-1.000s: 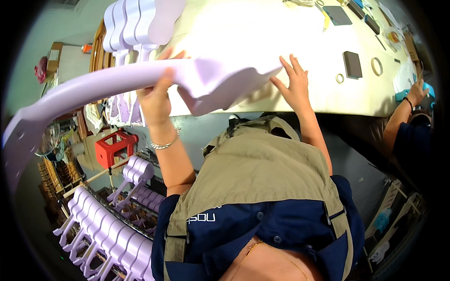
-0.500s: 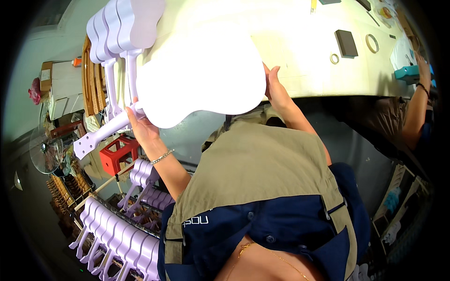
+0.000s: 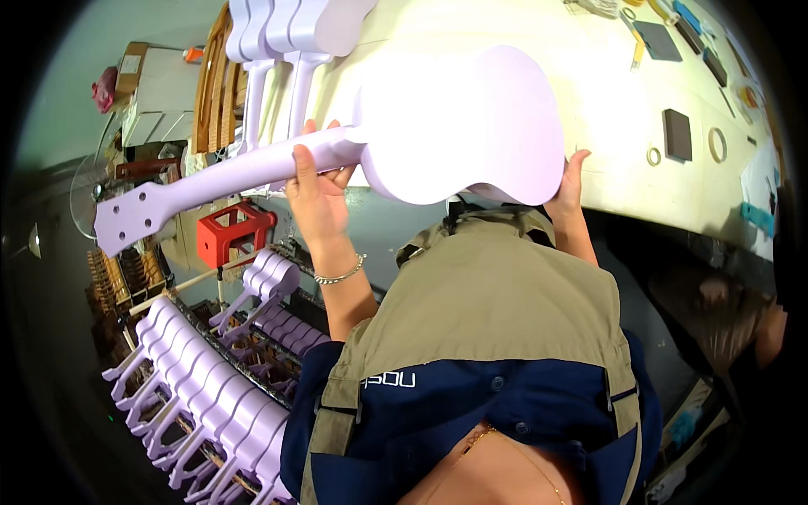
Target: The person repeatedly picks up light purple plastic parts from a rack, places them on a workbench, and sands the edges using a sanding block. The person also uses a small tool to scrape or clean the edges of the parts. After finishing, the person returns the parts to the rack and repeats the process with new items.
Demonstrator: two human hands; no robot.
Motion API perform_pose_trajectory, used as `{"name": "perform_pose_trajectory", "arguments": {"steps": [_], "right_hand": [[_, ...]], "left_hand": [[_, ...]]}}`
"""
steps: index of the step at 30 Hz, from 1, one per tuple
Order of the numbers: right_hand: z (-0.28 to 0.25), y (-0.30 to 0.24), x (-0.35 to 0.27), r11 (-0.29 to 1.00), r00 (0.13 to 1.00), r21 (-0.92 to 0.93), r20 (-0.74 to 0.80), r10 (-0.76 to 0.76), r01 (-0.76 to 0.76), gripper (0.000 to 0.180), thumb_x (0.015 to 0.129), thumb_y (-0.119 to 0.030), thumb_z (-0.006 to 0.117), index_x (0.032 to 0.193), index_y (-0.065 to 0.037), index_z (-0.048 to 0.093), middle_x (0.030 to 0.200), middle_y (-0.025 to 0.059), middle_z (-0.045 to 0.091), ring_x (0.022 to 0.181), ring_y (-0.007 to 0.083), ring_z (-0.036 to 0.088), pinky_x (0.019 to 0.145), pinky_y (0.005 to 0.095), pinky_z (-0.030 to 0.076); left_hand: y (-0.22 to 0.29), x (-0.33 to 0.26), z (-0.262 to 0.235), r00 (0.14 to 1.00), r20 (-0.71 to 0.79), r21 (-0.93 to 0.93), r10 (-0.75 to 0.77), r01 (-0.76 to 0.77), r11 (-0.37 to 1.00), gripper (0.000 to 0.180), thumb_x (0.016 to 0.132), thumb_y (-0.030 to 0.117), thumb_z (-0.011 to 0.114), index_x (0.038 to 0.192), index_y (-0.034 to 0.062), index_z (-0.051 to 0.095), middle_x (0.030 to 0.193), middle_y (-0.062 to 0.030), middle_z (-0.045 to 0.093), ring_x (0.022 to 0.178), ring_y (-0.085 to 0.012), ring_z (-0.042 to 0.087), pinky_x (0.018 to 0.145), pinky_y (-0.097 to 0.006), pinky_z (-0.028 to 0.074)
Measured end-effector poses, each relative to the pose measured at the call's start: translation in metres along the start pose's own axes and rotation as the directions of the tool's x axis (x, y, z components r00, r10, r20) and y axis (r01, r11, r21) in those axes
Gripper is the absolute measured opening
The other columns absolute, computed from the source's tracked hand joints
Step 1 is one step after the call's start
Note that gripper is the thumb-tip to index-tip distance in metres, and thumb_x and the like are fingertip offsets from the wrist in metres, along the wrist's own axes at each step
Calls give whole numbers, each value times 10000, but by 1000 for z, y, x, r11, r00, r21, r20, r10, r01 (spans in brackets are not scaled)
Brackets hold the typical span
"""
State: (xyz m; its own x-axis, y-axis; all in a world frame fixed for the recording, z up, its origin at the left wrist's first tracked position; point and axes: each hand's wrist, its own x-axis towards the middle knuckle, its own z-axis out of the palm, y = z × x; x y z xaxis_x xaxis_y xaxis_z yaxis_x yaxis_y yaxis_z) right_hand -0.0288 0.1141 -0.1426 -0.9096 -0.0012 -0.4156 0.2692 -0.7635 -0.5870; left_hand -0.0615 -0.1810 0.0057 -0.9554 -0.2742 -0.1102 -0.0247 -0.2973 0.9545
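Observation:
A lilac, unstrung ukulele (image 3: pixel 463 126) is held in front of me above the table's near edge, its body glaring almost white under the lamp. Its rounded neck points left, ending in a headstock (image 3: pixel 128 218) with holes in it. My left hand (image 3: pixel 320 198) is wrapped round the neck close to the body, thumb on the near face. At the body's right end, my right hand (image 3: pixel 570 192) grips the rim; the thumb sticks up and the other fingers are mostly hidden. Several similar lilac ukuleles (image 3: pixel 307 29) stand in a row behind the neck.
Tape rolls (image 3: pixel 717 145) and a dark block (image 3: pixel 677 135) lie on the pale table (image 3: pixel 619 181). Lower left, a rack bears many lilac ukuleles (image 3: pixel 202 387). A red stool (image 3: pixel 236 233) and a fan (image 3: pixel 93 189) stand at the left.
The ukulele has turned in my hands, so its neck and body edge now show more. The view has shifted, and the co-worker's hand at the right has left the table.

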Motion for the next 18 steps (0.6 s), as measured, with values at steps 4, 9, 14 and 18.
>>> {"name": "perform_pose_trajectory", "arguments": {"steps": [4,9,14,18], "right_hand": [[7,-1,-6,1000,999,-15,-29,19,-20,942,834,-705,36,1392,24,245,1393,139,373,1283,244,358,1059,363,293],[33,-22,-25,970,990,-219,117,-81,105,972,797,-738,0,1431,-21,168,1433,124,312,1316,239,304,1075,359,253],[48,-39,-33,912,955,-343,262,-137,225,1050,734,-791,-32,1442,-31,124,1467,123,244,1350,259,241,1090,385,211],[55,-43,-35,907,954,-354,268,-135,228,1035,747,-782,-21,1440,-28,133,1466,125,246,1348,250,245,1091,375,209]], "left_hand": [[-8,9,-10,1000,-9,-74,-10,9,997,607,935,391,463,1325,-56,334,1245,-249,478,1125,-322,515,950,-434,443],[-25,18,-49,995,-64,-156,-74,64,986,618,920,435,474,1333,-11,363,1280,-154,471,1171,-256,476,988,-399,408],[-32,19,-51,994,-56,-170,-92,81,982,605,925,445,454,1326,0,372,1241,-144,505,1091,-232,537,927,-364,457],[-30,17,-52,991,-105,-142,-85,69,987,622,923,466,444,1328,-1,372,1247,-144,502,1133,-246,509,959,-378,431]]}}
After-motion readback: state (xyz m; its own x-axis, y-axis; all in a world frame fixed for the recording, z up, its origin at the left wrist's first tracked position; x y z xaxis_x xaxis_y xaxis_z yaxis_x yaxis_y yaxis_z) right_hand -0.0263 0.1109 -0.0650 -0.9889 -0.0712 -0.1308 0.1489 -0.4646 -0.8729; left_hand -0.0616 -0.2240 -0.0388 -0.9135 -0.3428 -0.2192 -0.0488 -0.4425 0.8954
